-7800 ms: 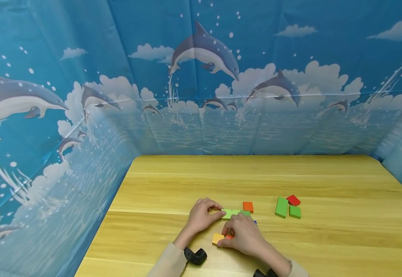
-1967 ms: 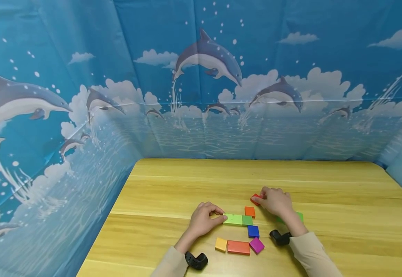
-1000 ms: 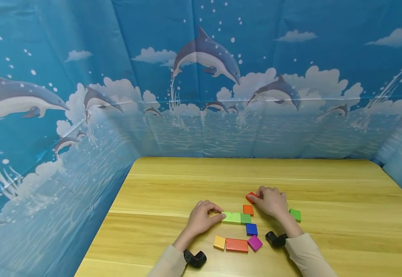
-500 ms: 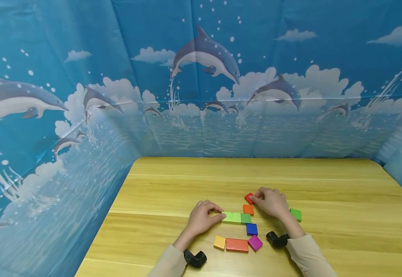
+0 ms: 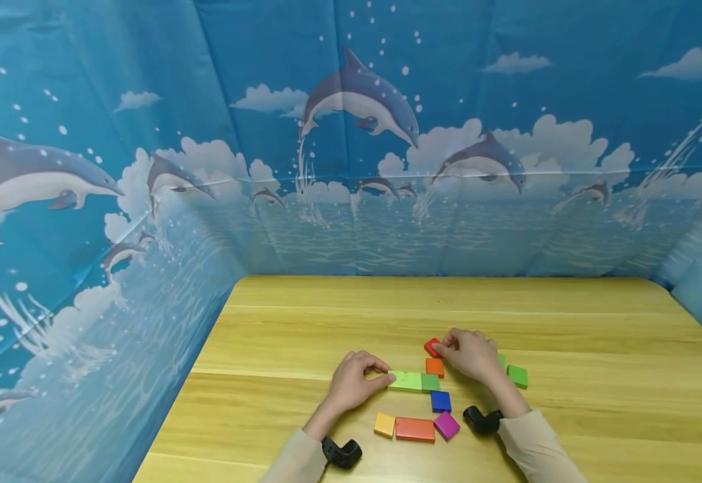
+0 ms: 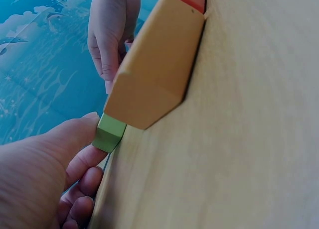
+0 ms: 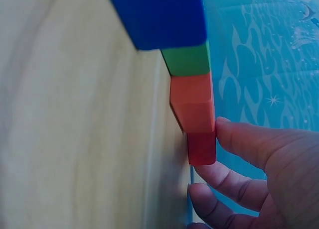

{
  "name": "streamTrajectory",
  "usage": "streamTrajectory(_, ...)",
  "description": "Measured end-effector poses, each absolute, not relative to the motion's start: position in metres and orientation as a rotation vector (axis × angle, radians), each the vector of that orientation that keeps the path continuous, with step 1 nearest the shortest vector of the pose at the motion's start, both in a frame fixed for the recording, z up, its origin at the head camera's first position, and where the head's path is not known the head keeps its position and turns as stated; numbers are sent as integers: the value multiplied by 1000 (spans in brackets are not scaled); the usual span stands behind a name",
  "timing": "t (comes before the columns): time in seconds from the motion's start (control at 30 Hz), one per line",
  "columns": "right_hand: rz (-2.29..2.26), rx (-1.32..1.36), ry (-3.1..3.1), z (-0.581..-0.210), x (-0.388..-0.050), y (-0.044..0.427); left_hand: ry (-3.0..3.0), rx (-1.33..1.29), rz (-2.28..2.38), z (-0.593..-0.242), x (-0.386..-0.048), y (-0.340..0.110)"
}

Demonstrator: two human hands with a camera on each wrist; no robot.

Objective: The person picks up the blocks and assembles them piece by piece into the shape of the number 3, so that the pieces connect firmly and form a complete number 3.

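Observation:
In the head view my left hand [image 5: 354, 382] holds the left end of a light green block [image 5: 405, 381] between thumb and finger. My right hand [image 5: 470, 352] pinches a small red block [image 5: 431, 346] behind an orange square block [image 5: 435, 367]. The light green block meets a darker green square [image 5: 430, 382], with a blue block [image 5: 440, 401] in front of that. The left wrist view shows the thumb and index finger at the green block's end [image 6: 109, 132]. From the right wrist, the red block [image 7: 202, 149] appears just beyond the orange one, thumb and index finger on it.
Nearer the person lie a yellow block [image 5: 384, 424], a long red-orange block [image 5: 415, 429] and a tilted magenta block [image 5: 446, 425]. A green block [image 5: 517, 376] lies right of the right hand; another is mostly hidden behind it. A dolphin-print curtain [image 5: 351, 228] borders the wooden table.
Over the last two seconds my right hand has shifted the red block left, behind the orange square. Earlier it was at the front row, and the red block lay at the right. My left hand stays put.

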State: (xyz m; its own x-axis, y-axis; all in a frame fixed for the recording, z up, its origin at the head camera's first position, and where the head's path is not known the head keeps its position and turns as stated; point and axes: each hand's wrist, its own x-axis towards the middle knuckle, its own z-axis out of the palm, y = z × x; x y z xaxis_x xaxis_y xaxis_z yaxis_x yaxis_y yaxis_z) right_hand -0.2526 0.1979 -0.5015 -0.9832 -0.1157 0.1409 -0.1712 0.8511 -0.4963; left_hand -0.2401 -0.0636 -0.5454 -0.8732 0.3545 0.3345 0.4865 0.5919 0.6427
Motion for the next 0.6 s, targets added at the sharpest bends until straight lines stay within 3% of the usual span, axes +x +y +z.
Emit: streamTrajectory(0.6,796,284,-2918,-501,-253,196,-2646,-713,-1144,-547,-242,-64)
